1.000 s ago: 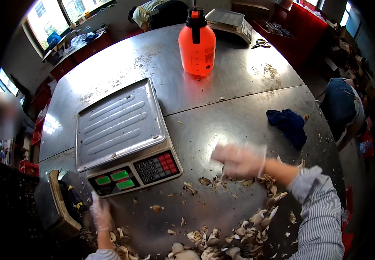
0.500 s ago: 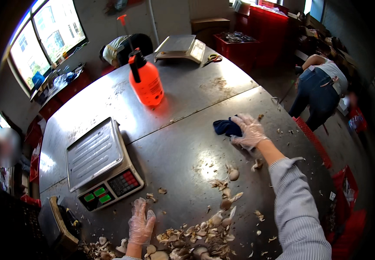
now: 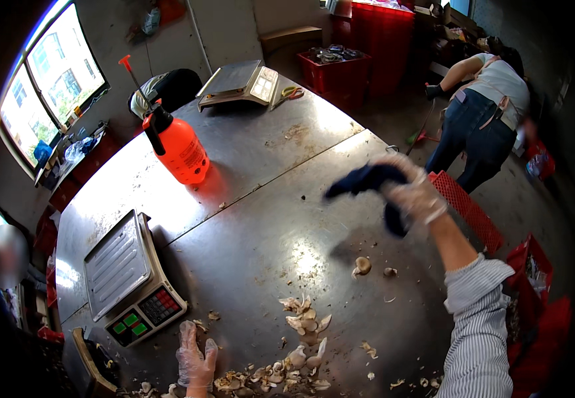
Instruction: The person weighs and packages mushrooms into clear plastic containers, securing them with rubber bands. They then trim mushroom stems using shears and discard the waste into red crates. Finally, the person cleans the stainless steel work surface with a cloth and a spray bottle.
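Note:
My right hand (image 3: 417,194), in a clear plastic glove, grips a dark blue cloth (image 3: 367,179) above the far right part of the metal table (image 3: 254,232). The cloth hangs loosely and is smeared by motion, as are the fingers. Near the front edge, my left hand (image 3: 196,358), gloved too, rests open with thumb and fingers apart. Beside it lies a spread of mushrooms (image 3: 297,358) and torn scraps. A small mushroom (image 3: 362,266) sits alone below the cloth.
A scale (image 3: 125,272) with a lit display stands left, beyond my left hand. Farther off are an orange spray bottle (image 3: 184,156), another scale (image 3: 234,83) and scissors (image 3: 292,93). Red crates (image 3: 466,209) line the right edge; a person (image 3: 486,113) bends beyond them.
My right hand has lifted the cloth off the tabletop and moved it a little right. Small scraps on the right have shifted. The whole view has turned slightly; my left hand stays open.

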The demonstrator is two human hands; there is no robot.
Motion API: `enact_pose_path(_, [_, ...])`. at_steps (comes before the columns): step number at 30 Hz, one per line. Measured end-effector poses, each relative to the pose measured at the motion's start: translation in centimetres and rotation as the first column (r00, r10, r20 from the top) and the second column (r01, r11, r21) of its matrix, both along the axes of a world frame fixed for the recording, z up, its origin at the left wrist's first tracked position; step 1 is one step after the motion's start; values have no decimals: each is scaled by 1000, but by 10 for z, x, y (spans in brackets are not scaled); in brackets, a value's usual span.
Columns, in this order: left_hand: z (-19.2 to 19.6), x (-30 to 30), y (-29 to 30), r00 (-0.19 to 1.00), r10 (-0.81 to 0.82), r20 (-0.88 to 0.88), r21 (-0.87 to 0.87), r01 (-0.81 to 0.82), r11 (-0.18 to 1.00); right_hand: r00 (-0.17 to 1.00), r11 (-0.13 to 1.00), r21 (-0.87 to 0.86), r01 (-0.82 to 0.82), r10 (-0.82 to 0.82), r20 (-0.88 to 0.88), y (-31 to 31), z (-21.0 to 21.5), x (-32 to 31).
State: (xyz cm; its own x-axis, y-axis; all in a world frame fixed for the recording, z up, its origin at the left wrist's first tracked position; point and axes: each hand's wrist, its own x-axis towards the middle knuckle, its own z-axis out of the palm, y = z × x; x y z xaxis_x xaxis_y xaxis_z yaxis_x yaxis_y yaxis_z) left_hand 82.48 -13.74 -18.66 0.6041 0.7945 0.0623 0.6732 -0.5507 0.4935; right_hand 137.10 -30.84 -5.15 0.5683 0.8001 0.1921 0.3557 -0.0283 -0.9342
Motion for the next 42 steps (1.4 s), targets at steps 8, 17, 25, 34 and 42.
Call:
enact_pose_path(8, [13,19,-3,994,-68,-84,107,77,991,593,773,-120,624,-367,716,5,-174,159])
enact_pose_path(17, [4,14,0,992,-85,-90,77,92,993,792,966,-143,-217,260,552,2,-141,-79])
enact_pose_path(25, [-28,1,22,980,-125,153,-153,148,977,889,927,-93,-364,376,262,-10,-126,-340])
enact_pose_path(34, [4,15,-21,984,-163,-75,-40,161,986,969,910,337,-243,241,49,-116,4,-115])
enact_pose_path(42, [10,51,-35,975,-153,-163,-15,153,988,610,658,-100,746,-616,498,-178,-162,145])
